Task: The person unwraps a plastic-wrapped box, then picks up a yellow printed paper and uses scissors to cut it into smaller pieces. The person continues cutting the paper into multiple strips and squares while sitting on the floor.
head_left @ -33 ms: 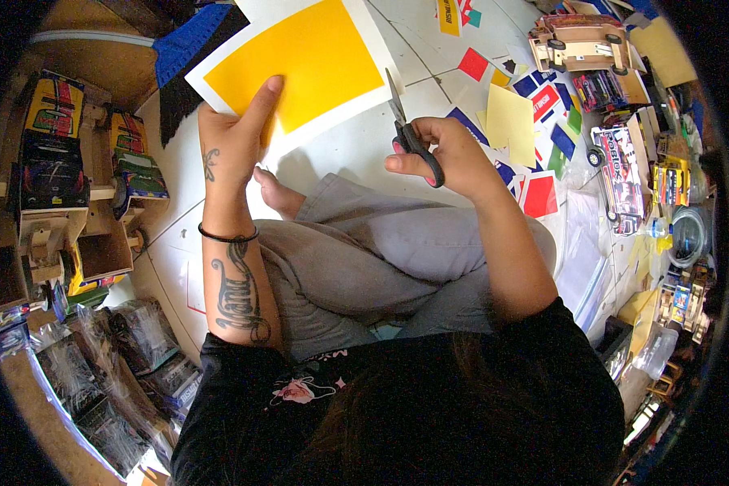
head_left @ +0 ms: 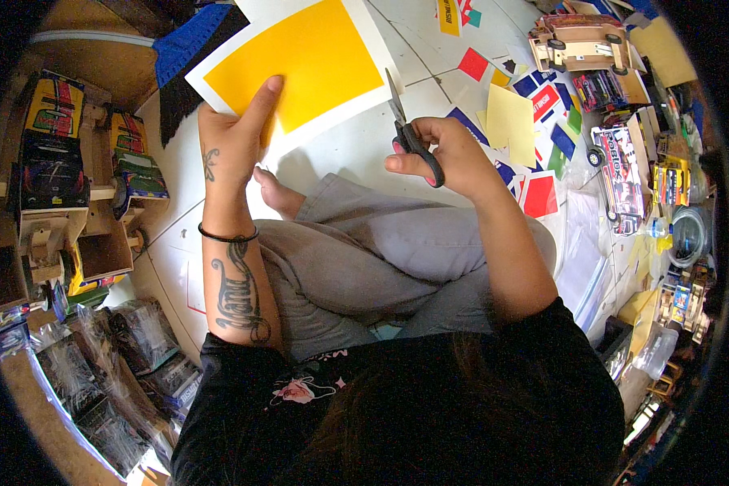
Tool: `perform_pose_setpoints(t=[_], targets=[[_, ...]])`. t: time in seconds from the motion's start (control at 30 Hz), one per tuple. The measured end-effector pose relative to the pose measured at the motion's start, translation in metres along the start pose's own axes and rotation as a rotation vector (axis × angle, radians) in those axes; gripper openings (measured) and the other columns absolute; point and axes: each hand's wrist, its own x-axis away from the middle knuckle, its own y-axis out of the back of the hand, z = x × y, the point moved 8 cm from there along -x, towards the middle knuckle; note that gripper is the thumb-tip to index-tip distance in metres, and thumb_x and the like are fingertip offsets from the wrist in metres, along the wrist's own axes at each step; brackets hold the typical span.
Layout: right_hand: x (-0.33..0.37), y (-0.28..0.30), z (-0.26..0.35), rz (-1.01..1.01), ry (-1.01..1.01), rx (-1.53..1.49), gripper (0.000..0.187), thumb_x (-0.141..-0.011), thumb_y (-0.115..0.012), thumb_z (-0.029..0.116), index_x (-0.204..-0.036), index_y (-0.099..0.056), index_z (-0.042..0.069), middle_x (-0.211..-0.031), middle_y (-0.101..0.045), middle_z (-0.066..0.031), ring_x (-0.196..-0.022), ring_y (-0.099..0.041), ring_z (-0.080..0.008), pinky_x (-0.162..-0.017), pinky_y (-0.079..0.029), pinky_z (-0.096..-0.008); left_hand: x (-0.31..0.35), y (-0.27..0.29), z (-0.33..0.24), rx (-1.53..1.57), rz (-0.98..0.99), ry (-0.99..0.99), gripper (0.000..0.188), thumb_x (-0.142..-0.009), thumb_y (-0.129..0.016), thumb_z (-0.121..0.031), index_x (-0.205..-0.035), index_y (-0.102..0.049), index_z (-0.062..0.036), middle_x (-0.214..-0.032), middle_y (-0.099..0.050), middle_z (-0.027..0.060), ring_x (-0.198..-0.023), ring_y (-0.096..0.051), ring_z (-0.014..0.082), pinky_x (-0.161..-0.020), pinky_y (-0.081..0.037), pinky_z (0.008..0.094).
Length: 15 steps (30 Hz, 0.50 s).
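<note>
- As I look down through the head camera, a yellow rectangular paper sheet with a white margin fills the top centre, held up over the white tiled floor.
- The person's left hand pinches its near-left edge, thumb flat on the yellow face.
- The right hand grips black-handled metal scissors, blades pointing away from the body, against the sheet's right white margin. I can't tell whether paper lies between the blades.
- To cut cleanly here, I'd keep the blades parallel to the yellow border, take long strokes, and turn the sheet rather than the wrist. The far right corner looks unsupported and could flop, so I'd keep it taut.
- Below sit crossed legs in grey trousers.
- Farther right lie a red paper square, a pale yellow paper rectangle and an overturned wooden toy vehicle with black wheels.
</note>
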Motion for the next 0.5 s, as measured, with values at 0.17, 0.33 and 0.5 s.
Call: perform_pose_setpoints(t=[0.17, 0.33, 0.5], targets=[[0.0009, -0.0013, -0.0013, 0.012, -0.015, 0.005, 0.045, -0.063, -0.078, 0.041, -0.078, -0.062, 0.002, -0.067, -0.058, -0.0038, -0.066, -0.054, -0.0117, -0.063, -0.042, -0.0249, 0.0006, 0.0007, -0.0014, 0.034, -0.035, -0.03, 0.024, -0.08, -0.068, -0.013, -0.092, -0.062, 0.0064, -0.086, -0.065, 0.0109, -0.072, -0.062, 0.0137, -0.063, -0.048, 0.0233], [-0.0041, 0.0044, 0.0019, -0.018, 0.008, -0.003, 0.045, -0.062, -0.078, 0.042, -0.075, -0.061, 0.003, -0.064, -0.057, -0.003, -0.063, -0.052, -0.0114, -0.061, -0.041, -0.0249, -0.0047, -0.0013, -0.0016, 0.01, -0.044, -0.043, 0.024, -0.08, -0.068, -0.013, -0.092, -0.062, 0.0063, -0.085, -0.065, 0.011, -0.071, -0.062, 0.0138, -0.063, -0.048, 0.0233], [-0.0021, 0.0079, 0.0042, -0.053, 0.001, 0.067, 0.046, -0.062, -0.078, 0.044, -0.069, -0.06, 0.003, -0.057, -0.051, -0.0005, -0.054, -0.047, -0.01, -0.052, -0.036, -0.0247, -0.0052, -0.0009, -0.002, 0.021, -0.047, -0.062, 0.025, -0.079, -0.069, -0.014, -0.092, -0.063, 0.0062, -0.084, -0.066, 0.0111, -0.071, -0.062, 0.0141, -0.062, -0.048, 0.0234]])
